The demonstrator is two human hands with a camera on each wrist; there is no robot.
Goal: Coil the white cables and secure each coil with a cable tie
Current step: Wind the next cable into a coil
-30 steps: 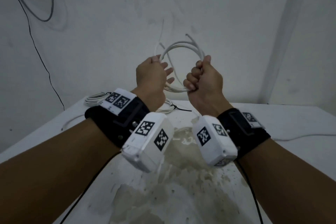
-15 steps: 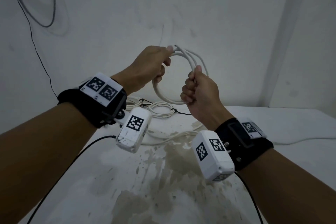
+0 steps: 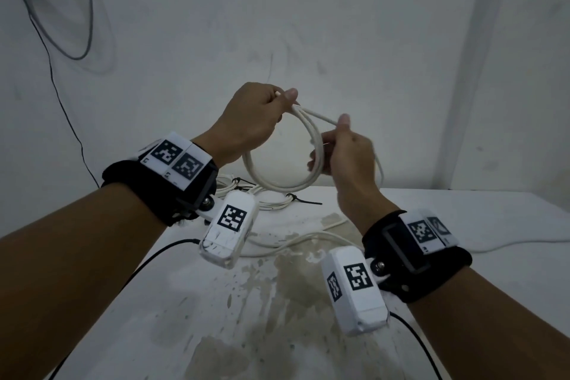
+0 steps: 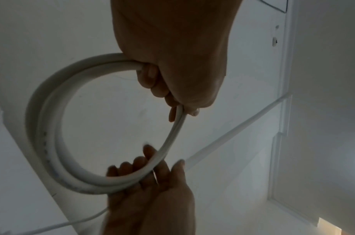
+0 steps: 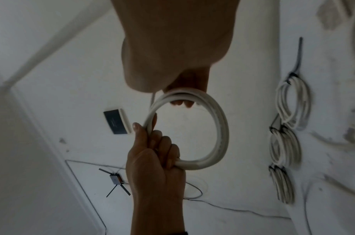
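A white cable coil (image 3: 277, 187) of a few loops hangs upright in the air above the table (image 3: 462, 225). My left hand (image 3: 271, 108) grips the coil's top, fingers curled round the strands (image 4: 152, 76). My right hand (image 3: 333, 148) holds the coil's right side, fingers wrapped round the loops (image 5: 180, 101) and thumb raised. One strand (image 3: 317, 116) runs straight from my left thumb to my right thumb. Several coils (image 5: 293, 103) bound with black cable ties lie on the table's far left.
A loose white cable (image 3: 308, 239) snakes across the stained table below my hands, and another (image 3: 509, 244) trails off right. The white wall stands close behind. A black wire (image 3: 52, 77) hangs down the wall at left.
My left hand moved from the coil's left side to its top and closed round it. My right hand stayed on the right side and its thumb lifted against a strand.
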